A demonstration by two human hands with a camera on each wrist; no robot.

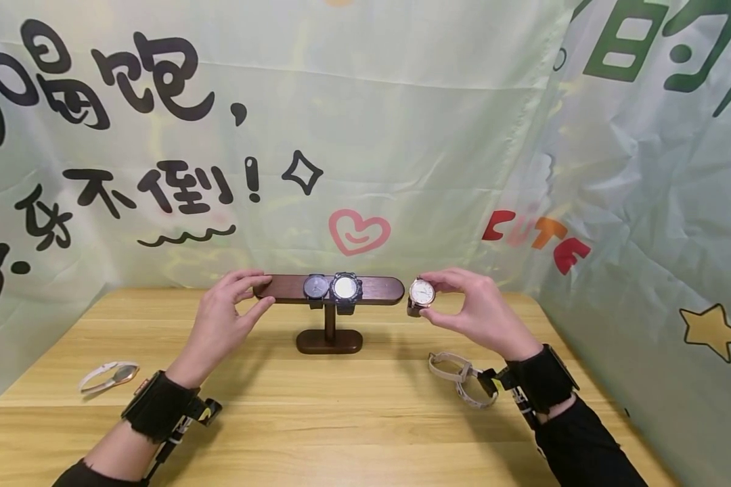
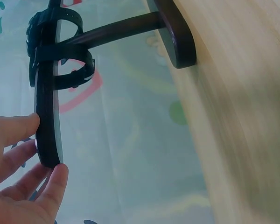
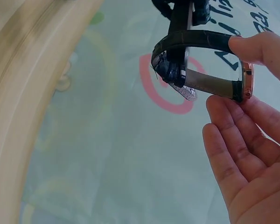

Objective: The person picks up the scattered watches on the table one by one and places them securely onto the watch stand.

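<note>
A dark wooden watch stand [image 1: 286, 289] stands upright on the table, its bar level. My left hand [image 1: 222, 318] grips the bar's left end between thumb and fingers. Around the middle of the bar sit two dark watches side by side, one with a dark face [image 1: 315, 287] and one with a brightly reflecting face [image 1: 345, 288]. My right hand [image 1: 481, 308] pinches a wristwatch [image 1: 422, 292] by its case, just beyond the bar's right end. That watch has a pale face, a rose-gold case [image 3: 247, 80] and a dark strap closed into a loop. In the right wrist view, the loop overlaps the bar's end.
On the wooden table [image 1: 365, 419], a light-strapped watch [image 1: 124, 374] lies at the left. Light-coloured straps in loops [image 1: 451, 368] lie below the right hand, partly behind its wrist camera. A printed cloth [image 1: 402, 135] hangs behind and at the right.
</note>
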